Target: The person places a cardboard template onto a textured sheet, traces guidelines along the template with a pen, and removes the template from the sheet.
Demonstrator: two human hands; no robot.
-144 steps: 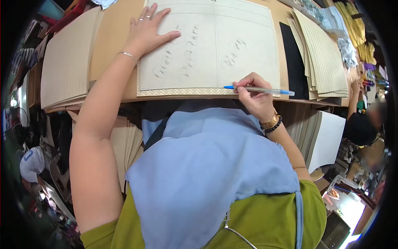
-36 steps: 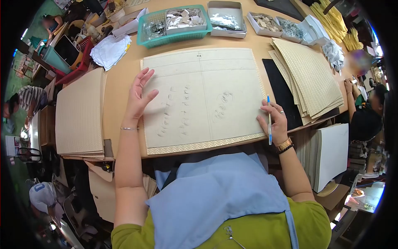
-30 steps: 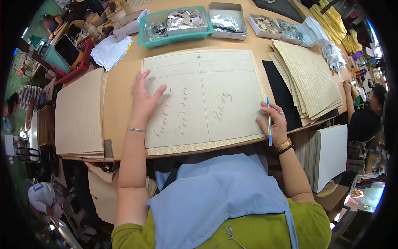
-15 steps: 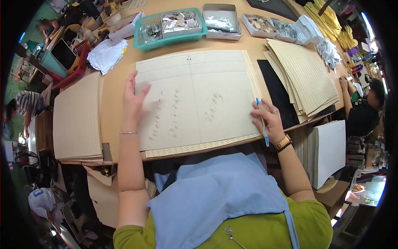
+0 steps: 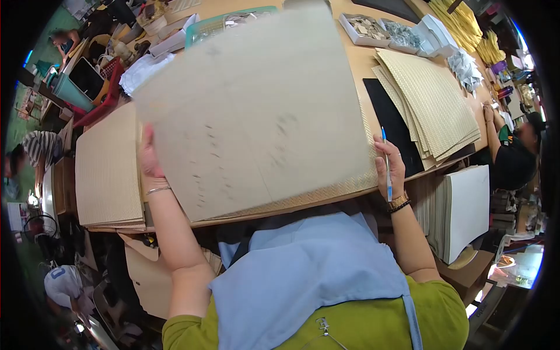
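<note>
A large beige cardboard sheet (image 5: 251, 116) with handwriting and a few drawn lines is lifted off the table, blurred by motion and tilted toward me. My left hand (image 5: 150, 156) grips its left edge, with the fingers partly hidden behind it. At the opposite edge, my right hand (image 5: 394, 166) has a blue-capped ballpoint pen (image 5: 385, 157) between its fingers; whether it also bears on the cardboard I cannot tell. Under the raised sheet shows the edge of a woven-textured cream sheet (image 5: 326, 194) lying on the table.
Stacks of cream sheets stand left (image 5: 108, 169) and right (image 5: 431, 105), the right one beside a black panel (image 5: 388, 116). At the back are a green basket (image 5: 201, 29), a box of small pieces (image 5: 364, 29) and a white cloth (image 5: 143, 73). A co-worker (image 5: 516, 154) sits at right.
The cardboard sheet has risen from the woven sheet and shifted up and left, now covering part of the basket. My left hand has moved left and closed on its edge. My right hand moved slightly right.
</note>
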